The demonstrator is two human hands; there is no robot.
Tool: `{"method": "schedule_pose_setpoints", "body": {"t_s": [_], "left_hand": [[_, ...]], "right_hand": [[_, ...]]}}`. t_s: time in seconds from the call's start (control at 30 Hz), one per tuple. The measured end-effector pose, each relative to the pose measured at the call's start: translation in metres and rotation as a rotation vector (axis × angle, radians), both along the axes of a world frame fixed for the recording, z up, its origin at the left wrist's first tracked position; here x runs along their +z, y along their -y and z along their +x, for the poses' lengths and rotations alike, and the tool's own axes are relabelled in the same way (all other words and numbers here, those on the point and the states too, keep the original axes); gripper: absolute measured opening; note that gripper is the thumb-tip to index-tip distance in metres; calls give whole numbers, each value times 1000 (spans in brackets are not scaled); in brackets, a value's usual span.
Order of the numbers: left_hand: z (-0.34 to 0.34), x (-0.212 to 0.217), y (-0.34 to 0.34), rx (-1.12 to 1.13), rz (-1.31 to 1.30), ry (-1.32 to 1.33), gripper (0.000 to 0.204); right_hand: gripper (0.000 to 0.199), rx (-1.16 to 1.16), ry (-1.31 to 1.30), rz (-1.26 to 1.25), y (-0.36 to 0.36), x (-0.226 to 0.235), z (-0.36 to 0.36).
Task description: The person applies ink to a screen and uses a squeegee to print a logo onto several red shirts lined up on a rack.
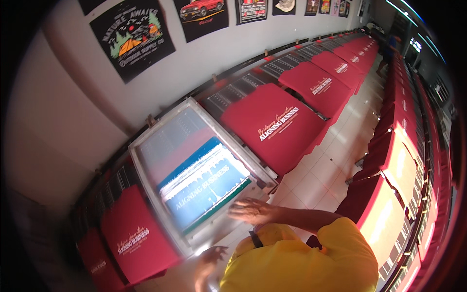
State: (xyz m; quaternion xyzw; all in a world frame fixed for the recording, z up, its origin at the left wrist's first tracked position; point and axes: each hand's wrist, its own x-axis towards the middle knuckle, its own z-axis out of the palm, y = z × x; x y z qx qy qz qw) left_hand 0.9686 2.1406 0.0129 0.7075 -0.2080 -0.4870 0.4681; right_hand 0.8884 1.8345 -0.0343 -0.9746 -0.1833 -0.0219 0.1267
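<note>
A screen-printing frame (158,212) lies in front of me over the long row of shirts. Its mesh has a blue stencil area (204,187) with white ink smeared across the upper part and pale lettering below. My right hand (250,211) is at the frame's near edge, its fingers stretched out side by side; whether it touches the rim I cannot tell. Beside the frame's near left corner is my left hand (210,258), slightly blurred, fingers apart and nothing seen in them. The frame's left side is smeared by motion.
Red printed shirt pieces lie along the row, one left of the frame (136,228) and others to its right (277,126). A tiled aisle (316,180) separates a second row of red pieces (404,112). Printed black cloths (131,39) hang on the wall. Someone in blue (391,46) stands far off.
</note>
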Motion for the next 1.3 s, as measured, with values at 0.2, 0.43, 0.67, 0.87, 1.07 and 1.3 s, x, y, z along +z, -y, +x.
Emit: {"method": "schedule_pose_setpoints", "body": {"t_s": [0.2, 0.43, 0.67, 0.87, 1.07, 1.3], "left_hand": [[-24, -38, 38, 88, -133, -241, 48], [-20, -56, 60, 329, -269, -602, 45], [-24, -80, 71, 457, -379, -685, 39], [-21, -72, 74, 523, -340, -720, 33], [-19, -69, 68, 458, -209, -495, 33], [-19, -82, 71, 507, -308, -707, 28]], "right_hand": [[64, -88, -118, -148, -17, 30, 34], [36, -227, -102, -177, -32, 34, 39], [30, -270, 111, -153, 5, 22, 96], [26, -262, 238, -217, 23, 22, 172], [39, -192, 350, -212, 29, 14, 182], [35, -187, 27, -8, 58, 73, 229]]}}
